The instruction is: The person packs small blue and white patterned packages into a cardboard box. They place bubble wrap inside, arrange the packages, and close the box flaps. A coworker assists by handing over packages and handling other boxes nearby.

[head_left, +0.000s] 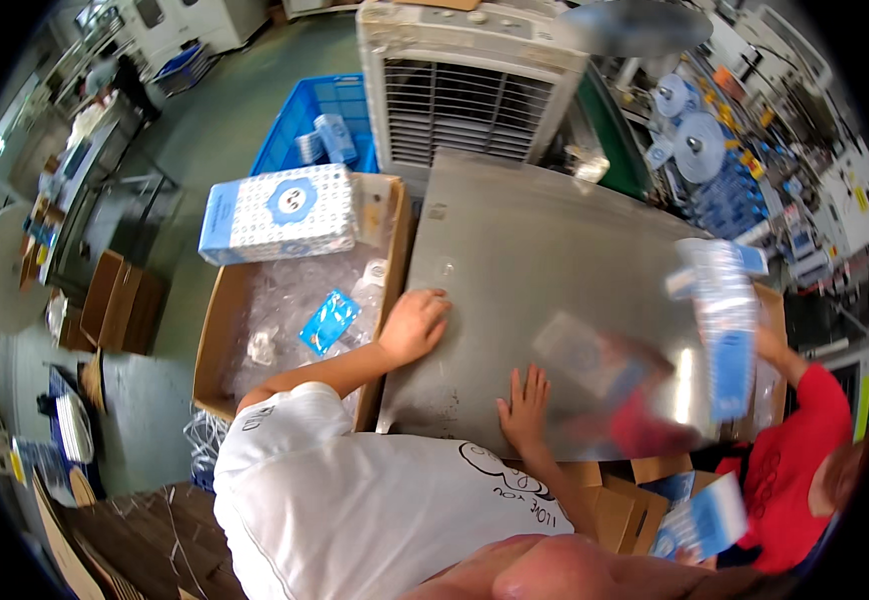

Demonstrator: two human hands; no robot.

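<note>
My left hand (415, 325) rests with loosely curled fingers on the left edge of a shiny metal table (535, 250), holding nothing. My right hand (525, 403) lies flat on the table's near edge, fingers spread and empty. On the right, a co-worker in a red sleeve (790, 440) lifts a blurred clear pack of blue and white items (725, 330) over the table's right end. Its reflection shows in the metal.
An open carton (217, 320) left of the table holds clear bags and a blue packet (330, 320). A white and blue dotted box (280, 212) lies across its far rim. Behind stand a blue crate (295, 125) and a grey air cooler (465, 90). Small cartons (615, 505) and a blue-white packet (705, 520) sit lower right.
</note>
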